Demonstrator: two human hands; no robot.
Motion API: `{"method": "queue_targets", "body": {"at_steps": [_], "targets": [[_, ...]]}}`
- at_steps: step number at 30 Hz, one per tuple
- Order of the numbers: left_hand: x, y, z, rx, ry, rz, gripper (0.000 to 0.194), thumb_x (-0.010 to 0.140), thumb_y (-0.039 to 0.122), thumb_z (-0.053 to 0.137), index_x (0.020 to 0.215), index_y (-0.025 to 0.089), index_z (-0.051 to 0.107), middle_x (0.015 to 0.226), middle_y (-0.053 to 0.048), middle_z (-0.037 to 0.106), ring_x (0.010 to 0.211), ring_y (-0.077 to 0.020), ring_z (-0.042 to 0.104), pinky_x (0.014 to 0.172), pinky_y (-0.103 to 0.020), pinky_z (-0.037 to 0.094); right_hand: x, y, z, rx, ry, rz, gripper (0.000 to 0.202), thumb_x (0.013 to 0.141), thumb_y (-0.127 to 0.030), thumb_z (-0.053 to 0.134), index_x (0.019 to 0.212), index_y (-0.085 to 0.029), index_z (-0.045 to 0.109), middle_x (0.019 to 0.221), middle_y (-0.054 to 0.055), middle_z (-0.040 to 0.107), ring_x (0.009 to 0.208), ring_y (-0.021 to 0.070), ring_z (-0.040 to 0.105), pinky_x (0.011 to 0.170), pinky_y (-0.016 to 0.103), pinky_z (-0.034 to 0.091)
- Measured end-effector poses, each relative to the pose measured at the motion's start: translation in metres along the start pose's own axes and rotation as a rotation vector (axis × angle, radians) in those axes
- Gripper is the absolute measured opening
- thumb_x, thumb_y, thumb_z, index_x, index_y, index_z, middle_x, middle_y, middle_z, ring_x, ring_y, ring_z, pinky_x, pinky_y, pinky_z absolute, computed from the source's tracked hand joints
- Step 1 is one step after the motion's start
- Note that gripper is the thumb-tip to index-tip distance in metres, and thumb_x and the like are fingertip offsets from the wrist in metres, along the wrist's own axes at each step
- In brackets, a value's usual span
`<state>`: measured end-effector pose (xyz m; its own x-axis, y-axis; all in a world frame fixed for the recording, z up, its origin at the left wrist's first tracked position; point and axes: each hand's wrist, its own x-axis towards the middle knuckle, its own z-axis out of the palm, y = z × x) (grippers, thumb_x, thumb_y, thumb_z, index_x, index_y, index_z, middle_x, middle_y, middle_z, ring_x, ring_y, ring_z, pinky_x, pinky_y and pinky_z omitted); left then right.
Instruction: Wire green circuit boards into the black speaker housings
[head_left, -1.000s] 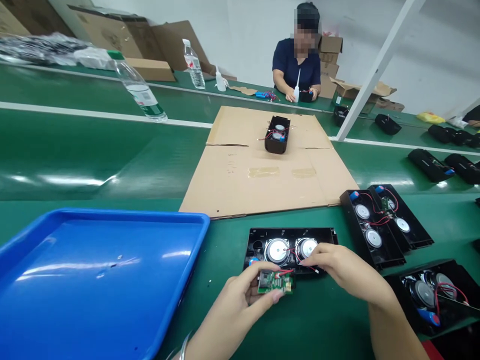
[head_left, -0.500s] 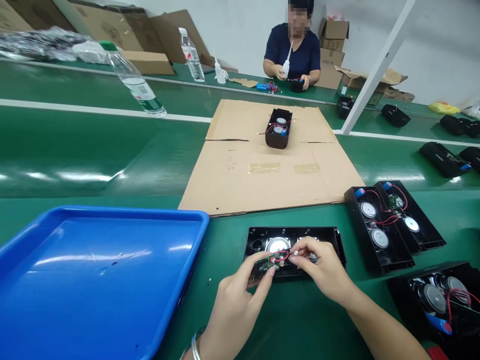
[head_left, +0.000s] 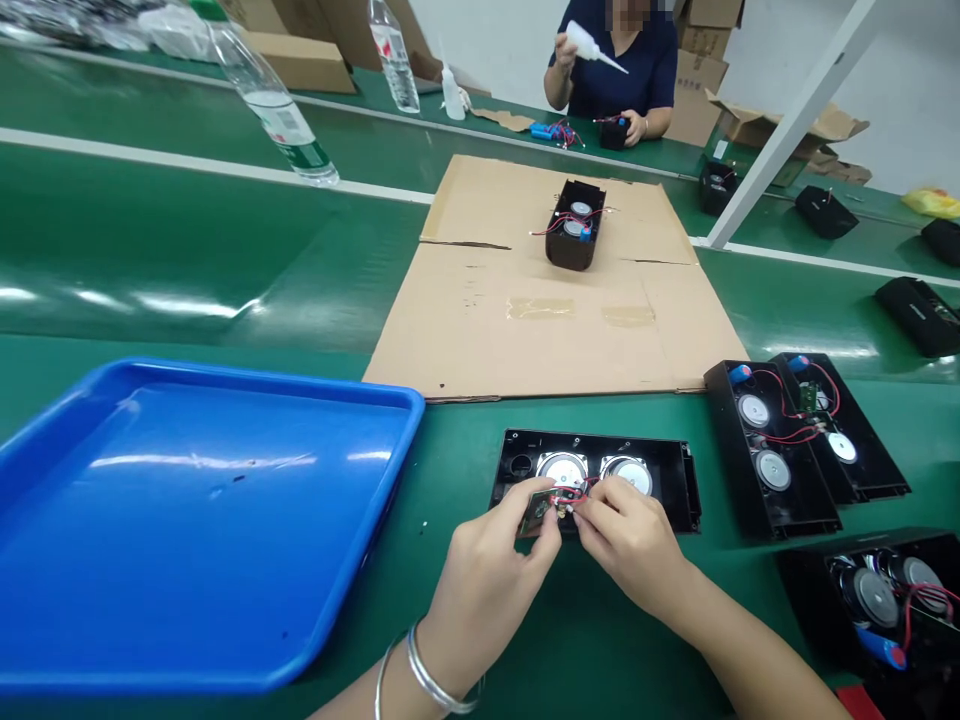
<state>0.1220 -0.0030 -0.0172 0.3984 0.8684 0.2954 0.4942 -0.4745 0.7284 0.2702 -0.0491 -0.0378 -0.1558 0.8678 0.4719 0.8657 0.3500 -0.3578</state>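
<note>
Between its thumb and fingers, my left hand grips a small green circuit board by its edges. Red and black wires run from the board's right end toward my right hand. The right fingertips are pinched on a wire connector close against the board; the fingers mostly cover it. Beneath both hands lies a black speaker housing with two round silver speakers in it. The hands hide part of its front edge.
A blue tray sits at the left. Ahead, a cardboard sheet bears a wired housing. More open housings with speakers and wires stand at the right. Across the bench, a person holds a white squeeze bottle. A pale post slants upward.
My right hand has brought the connector left, up against the circuit board. The view has shifted. Across the bench, the person has raised and tipped the squeeze bottle.
</note>
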Motion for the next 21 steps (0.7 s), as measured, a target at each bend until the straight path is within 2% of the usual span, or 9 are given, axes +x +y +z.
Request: {"method": "queue_targets", "body": {"at_steps": [6,10,13,16,18,21], "targets": [[0.0,-0.001,0.003,0.077,-0.027,0.029,0.022,0.082,0.019,0.045,0.095,0.016,0.062,0.071,-0.003,0.073,0.057,-0.0159,0.068,0.049,-0.022,0.052,0.002,0.001,-0.005,-0.128,-0.048,-0.132,0.033,0.089,-0.006,0.039,0.062,-0.013,0.056,0.06,0.002,0.047,0.054,0.0112,0.038,0.045,0.024,0.028],[-0.001,-0.004,0.003,0.111,-0.067,0.125,0.023,0.085,0.017,0.04,0.096,0.015,0.061,0.078,-0.005,0.073,0.065,-0.0173,0.069,0.059,-0.025,0.055,0.003,0.002,-0.003,-0.17,-0.047,-0.172,0.033,0.088,-0.004,0.039,0.062,-0.013,0.056,0.058,0.002,0.046,0.053,0.0119,0.036,0.045,0.025,0.026],[-0.001,-0.006,0.002,0.091,-0.085,0.199,0.024,0.088,0.018,0.038,0.097,0.015,0.06,0.083,-0.006,0.073,0.071,-0.0176,0.069,0.064,-0.026,0.055,0.002,0.002,0.0,-0.161,0.003,-0.124,0.03,0.09,-0.007,0.04,0.067,-0.012,0.058,0.061,0.003,0.05,0.056,0.0127,0.041,0.046,0.025,0.031],[0.002,-0.008,-0.002,0.028,-0.122,0.241,0.023,0.088,0.018,0.038,0.099,0.015,0.059,0.085,-0.006,0.073,0.074,-0.0161,0.069,0.067,-0.025,0.055,0.001,0.003,0.0,-0.035,0.048,0.0,0.023,0.092,-0.015,0.043,0.076,-0.013,0.059,0.067,0.004,0.056,0.061,0.013,0.049,0.051,0.024,0.04],[0.004,-0.009,-0.004,-0.013,-0.156,0.271,0.022,0.089,0.017,0.039,0.1,0.016,0.058,0.085,-0.005,0.073,0.075,-0.0152,0.069,0.067,-0.024,0.055,0.001,0.005,-0.001,0.08,0.036,0.065,0.02,0.094,-0.023,0.043,0.088,-0.013,0.059,0.072,0.005,0.059,0.065,0.0135,0.053,0.055,0.024,0.045],[0.005,-0.011,-0.006,-0.074,-0.208,0.277,0.022,0.088,0.017,0.04,0.101,0.018,0.058,0.085,-0.004,0.072,0.075,-0.0146,0.069,0.066,-0.023,0.055,0.002,0.007,-0.004,0.185,-0.01,0.067,0.023,0.095,-0.027,0.04,0.096,-0.014,0.059,0.077,0.006,0.06,0.069,0.0146,0.057,0.059,0.025,0.049]]}}
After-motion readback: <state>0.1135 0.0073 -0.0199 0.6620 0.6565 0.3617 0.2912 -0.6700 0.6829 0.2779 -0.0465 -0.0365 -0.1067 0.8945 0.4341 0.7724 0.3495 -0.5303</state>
